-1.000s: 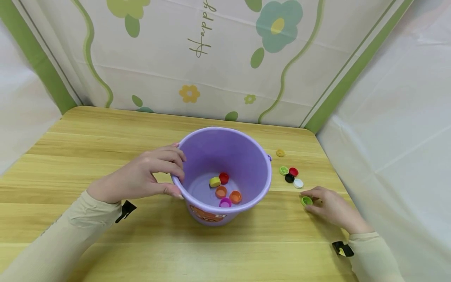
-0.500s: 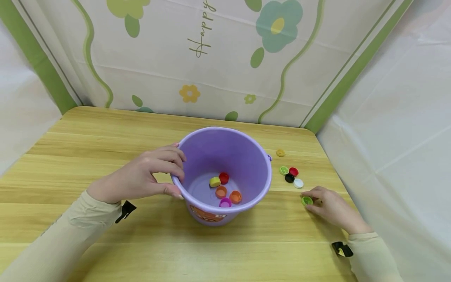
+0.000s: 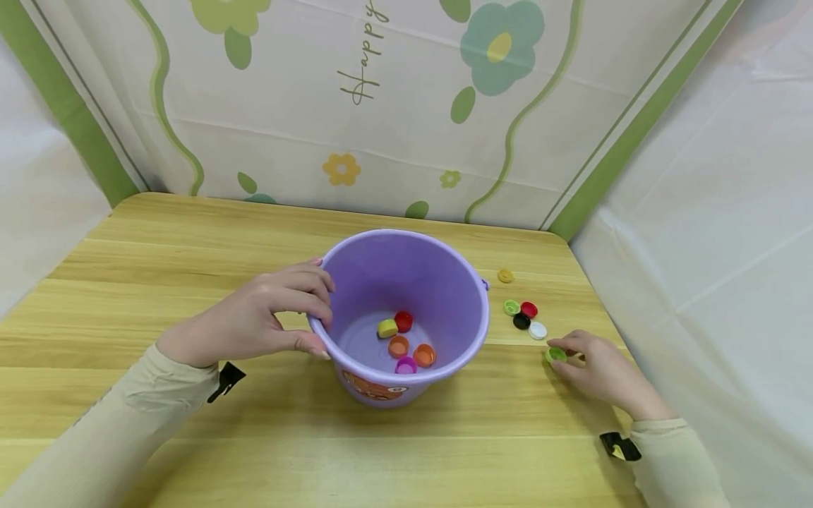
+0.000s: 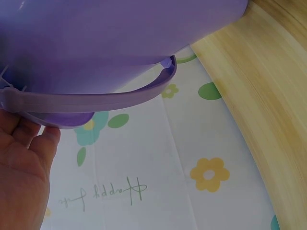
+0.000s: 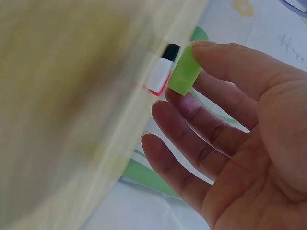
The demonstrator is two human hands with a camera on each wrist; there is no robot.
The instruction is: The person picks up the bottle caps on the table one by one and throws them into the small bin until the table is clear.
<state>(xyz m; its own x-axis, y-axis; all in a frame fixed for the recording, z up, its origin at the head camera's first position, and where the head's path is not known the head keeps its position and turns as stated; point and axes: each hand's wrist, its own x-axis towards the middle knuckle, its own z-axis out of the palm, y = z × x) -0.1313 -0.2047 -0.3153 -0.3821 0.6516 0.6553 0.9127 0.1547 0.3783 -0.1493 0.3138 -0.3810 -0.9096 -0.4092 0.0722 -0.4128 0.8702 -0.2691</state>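
A purple bucket (image 3: 406, 268) with an orange cartoon print stands on the table, tipped a little toward me. My left hand (image 3: 254, 314) grips its left rim, thumb outside and fingers over the edge; the left wrist view shows the bucket's handle (image 4: 96, 101) close by that hand. Inside lie a yellow cap (image 3: 387, 328), a red cap (image 3: 403, 322), two orange caps (image 3: 425, 355) and a magenta cap (image 3: 406, 365). On the right, my right hand (image 3: 600, 370) pinches a light green bottle cap (image 5: 184, 72) between thumb and fingertips, close over the table.
Beyond the right hand lie a white cap (image 3: 538, 331), a black cap (image 3: 521, 321), a red cap (image 3: 529, 310) and a second green cap (image 3: 511, 307). Farther back is an amber cap (image 3: 504, 275). A flowered curtain (image 3: 406, 127) hangs behind the wooden table (image 3: 190, 240).
The right hand with the green cap has shifted slightly away from me and to the right. The left hand and the bucket have stayed in place.
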